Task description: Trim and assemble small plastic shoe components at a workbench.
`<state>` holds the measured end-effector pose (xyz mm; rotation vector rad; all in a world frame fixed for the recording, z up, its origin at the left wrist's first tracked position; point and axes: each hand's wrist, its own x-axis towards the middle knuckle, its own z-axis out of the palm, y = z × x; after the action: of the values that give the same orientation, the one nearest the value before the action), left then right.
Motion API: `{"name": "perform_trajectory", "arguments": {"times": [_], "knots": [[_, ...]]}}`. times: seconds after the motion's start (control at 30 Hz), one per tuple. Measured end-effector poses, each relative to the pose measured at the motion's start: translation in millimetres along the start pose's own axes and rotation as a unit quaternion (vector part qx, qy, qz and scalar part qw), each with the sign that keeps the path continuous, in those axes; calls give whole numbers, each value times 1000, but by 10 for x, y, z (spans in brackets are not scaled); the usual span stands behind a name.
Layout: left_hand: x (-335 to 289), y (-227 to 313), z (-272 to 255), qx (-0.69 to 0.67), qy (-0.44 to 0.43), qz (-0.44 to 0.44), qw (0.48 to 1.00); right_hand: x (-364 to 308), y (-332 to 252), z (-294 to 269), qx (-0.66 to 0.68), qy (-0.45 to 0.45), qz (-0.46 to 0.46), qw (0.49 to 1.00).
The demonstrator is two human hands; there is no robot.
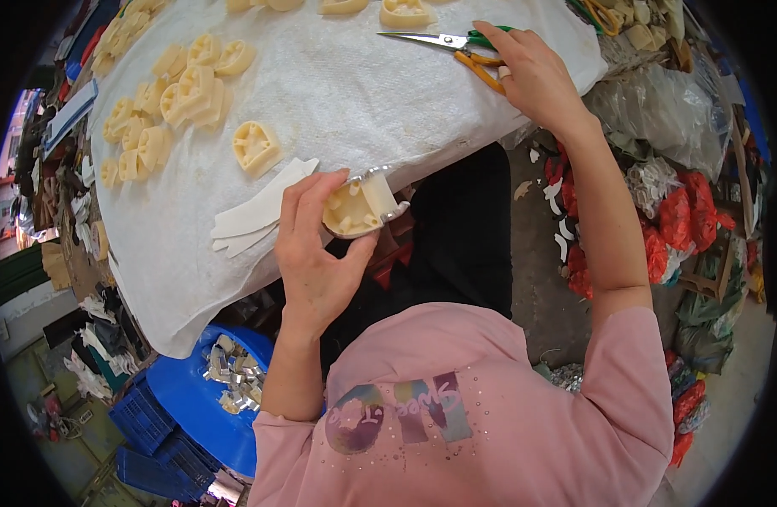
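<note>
My left hand [319,253] grips a cream-coloured hollow plastic block [348,213] between thumb and fingers, just off the near edge of the covered table. A shiny silver strip [387,206] runs along part of the block's side, and its loose end sticks out to the right. At the far right of the table, my right hand [536,80] has its fingers on the handles of scissors [446,40] with one green and one orange handle. Their blades point left, over the white cloth. White curved strips [253,211] lie beside my left hand.
Several similar blocks [194,93] are grouped on the white woven cloth [338,101], with one block [257,148] nearer me. Below left stands a blue basin [181,389] holding silver-wrapped pieces. Red plastic bags [689,211] and clear plastic sheeting [672,106] are at the right.
</note>
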<state>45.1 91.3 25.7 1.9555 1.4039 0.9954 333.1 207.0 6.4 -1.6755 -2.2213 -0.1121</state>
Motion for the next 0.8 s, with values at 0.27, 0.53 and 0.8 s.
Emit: {"name": "perform_trajectory", "arguments": {"times": [0.27,0.53,0.8], "knots": [[149,-7,116,97,4,47,994,-523,-234,-269,178,50,65,981],[362,-29,267,168,-73,57,981,-1320,-743,-356,495,-227,174,821],[387,-14,251,174,-91,36,980,-1312,-653,-226,639,-295,109,702]]}}
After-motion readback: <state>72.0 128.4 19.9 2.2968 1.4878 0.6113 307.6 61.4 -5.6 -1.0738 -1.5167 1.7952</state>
